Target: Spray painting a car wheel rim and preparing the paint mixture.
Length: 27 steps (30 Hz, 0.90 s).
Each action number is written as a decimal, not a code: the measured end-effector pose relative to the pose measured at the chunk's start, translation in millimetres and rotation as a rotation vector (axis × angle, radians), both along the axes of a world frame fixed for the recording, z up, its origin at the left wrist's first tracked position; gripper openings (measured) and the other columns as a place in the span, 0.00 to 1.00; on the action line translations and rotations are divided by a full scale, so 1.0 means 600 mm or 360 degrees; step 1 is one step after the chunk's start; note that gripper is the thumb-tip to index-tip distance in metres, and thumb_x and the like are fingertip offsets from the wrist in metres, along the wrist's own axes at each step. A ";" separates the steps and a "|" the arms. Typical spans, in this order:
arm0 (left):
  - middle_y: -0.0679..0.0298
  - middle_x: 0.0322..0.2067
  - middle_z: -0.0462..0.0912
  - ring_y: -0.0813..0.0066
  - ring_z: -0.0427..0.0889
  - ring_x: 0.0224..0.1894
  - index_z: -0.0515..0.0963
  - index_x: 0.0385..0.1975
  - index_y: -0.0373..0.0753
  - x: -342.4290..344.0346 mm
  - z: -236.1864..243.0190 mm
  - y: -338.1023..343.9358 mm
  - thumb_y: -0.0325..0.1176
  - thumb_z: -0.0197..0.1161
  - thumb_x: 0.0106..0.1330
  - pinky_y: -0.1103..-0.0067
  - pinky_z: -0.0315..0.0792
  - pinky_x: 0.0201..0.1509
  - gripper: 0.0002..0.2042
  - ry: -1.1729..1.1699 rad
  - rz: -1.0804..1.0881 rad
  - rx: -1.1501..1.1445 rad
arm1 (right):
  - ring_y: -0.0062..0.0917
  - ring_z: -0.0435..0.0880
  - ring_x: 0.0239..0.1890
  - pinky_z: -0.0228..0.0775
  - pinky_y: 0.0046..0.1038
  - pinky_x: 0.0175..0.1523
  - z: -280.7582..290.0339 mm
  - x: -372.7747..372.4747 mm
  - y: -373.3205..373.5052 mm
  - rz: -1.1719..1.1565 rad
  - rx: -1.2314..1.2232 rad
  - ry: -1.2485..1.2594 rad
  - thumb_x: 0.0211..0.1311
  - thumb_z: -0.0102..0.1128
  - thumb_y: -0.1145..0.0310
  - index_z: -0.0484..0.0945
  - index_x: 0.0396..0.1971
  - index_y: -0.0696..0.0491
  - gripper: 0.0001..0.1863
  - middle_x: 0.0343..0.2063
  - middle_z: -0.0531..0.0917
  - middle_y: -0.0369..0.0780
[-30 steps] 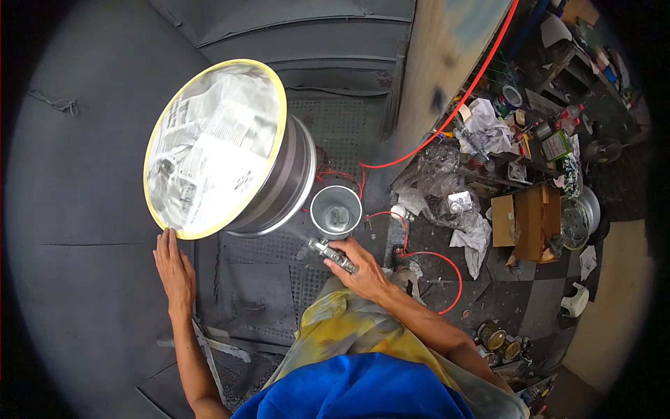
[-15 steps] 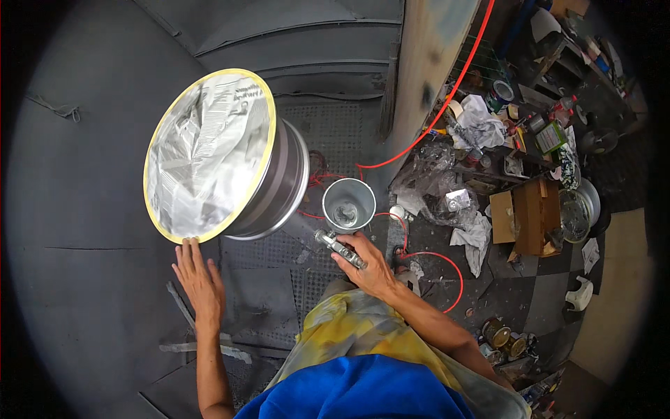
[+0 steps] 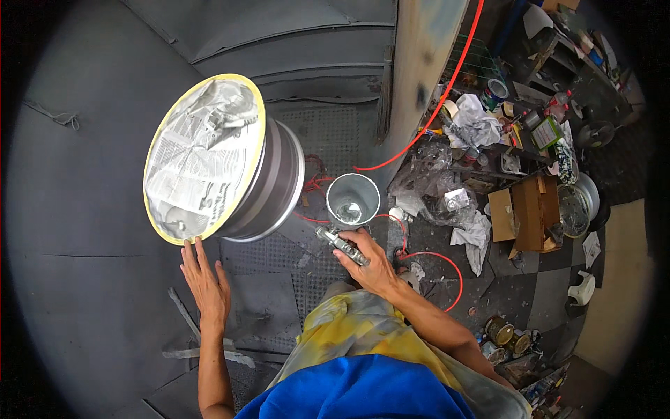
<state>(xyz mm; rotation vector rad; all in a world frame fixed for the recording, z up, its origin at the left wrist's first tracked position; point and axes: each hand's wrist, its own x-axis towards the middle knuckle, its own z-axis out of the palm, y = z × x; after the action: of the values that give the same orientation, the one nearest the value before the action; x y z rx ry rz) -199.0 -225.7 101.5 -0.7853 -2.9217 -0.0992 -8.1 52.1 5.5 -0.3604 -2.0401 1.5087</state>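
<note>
A wheel rim [image 3: 278,178] stands tilted at my left, its face covered with newspaper [image 3: 202,153] and edged with yellow masking tape [image 3: 148,192]. Just at the lower edge of that face, my left hand [image 3: 206,283] has its fingers stretched out; the fingertips reach the tape, and it grips nothing. My right hand [image 3: 370,264] is wrapped round a metal spray gun [image 3: 342,246], whose nozzle end points left toward the rim. Right by the gun is an open grey cup [image 3: 333,200] with some silvery liquid at its bottom; how it joins the gun is hidden.
A red hose [image 3: 457,279] loops over the floor, and another stretch hangs by the upright panel [image 3: 412,84]. To the right are a cluttered shelf, crumpled plastic [image 3: 426,167], a cardboard box [image 3: 534,213] and several cans [image 3: 499,330]. Grey-coated walls [image 3: 77,174] stand left and behind.
The rim has turned clockwise: the newspaper's large print went from the face's upper right to its lower right. My left hand shifted slightly right; the gun and cup moved slightly.
</note>
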 end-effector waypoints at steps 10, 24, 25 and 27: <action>0.45 0.79 0.52 0.43 0.49 0.81 0.52 0.78 0.33 -0.089 -0.066 -0.075 0.26 0.52 0.77 0.51 0.47 0.80 0.31 0.0376 0.0069 -0.0061 | 0.44 0.84 0.42 0.77 0.38 0.46 0.015 0.004 0.028 -0.0209 0.0043 -0.0133 0.66 0.71 0.69 0.76 0.55 0.55 0.21 0.42 0.81 0.49; 0.44 0.70 0.70 0.43 0.61 0.76 0.70 0.68 0.29 -0.806 -0.016 -0.242 0.40 0.42 0.81 0.56 0.46 0.82 0.25 0.0228 -0.0210 -0.0338 | 0.43 0.85 0.46 0.78 0.38 0.49 -0.027 0.000 -0.069 0.0249 -0.0176 -0.0350 0.66 0.71 0.65 0.77 0.55 0.53 0.20 0.44 0.82 0.47; 0.44 0.70 0.69 0.43 0.62 0.75 0.69 0.69 0.30 -0.837 0.010 -0.246 0.39 0.44 0.81 0.57 0.47 0.82 0.24 0.0458 -0.0163 -0.0338 | 0.43 0.85 0.46 0.78 0.38 0.49 -0.028 -0.005 -0.068 0.0262 -0.0164 -0.0321 0.67 0.71 0.65 0.77 0.54 0.53 0.20 0.44 0.82 0.47; 0.44 0.72 0.66 0.43 0.61 0.76 0.68 0.70 0.32 -0.829 -0.005 -0.127 0.36 0.47 0.79 0.58 0.51 0.81 0.24 0.0510 -0.0440 -0.0248 | 0.43 0.85 0.45 0.78 0.38 0.49 -0.044 -0.014 -0.064 0.0232 -0.0125 -0.0400 0.67 0.71 0.65 0.77 0.54 0.53 0.19 0.44 0.82 0.47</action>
<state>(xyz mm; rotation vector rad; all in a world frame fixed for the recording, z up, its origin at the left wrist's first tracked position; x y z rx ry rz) -696.3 -301.6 98.4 -1.1109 -2.5294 0.2140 -16.3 14.0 -20.7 -0.4613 -2.2462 1.7086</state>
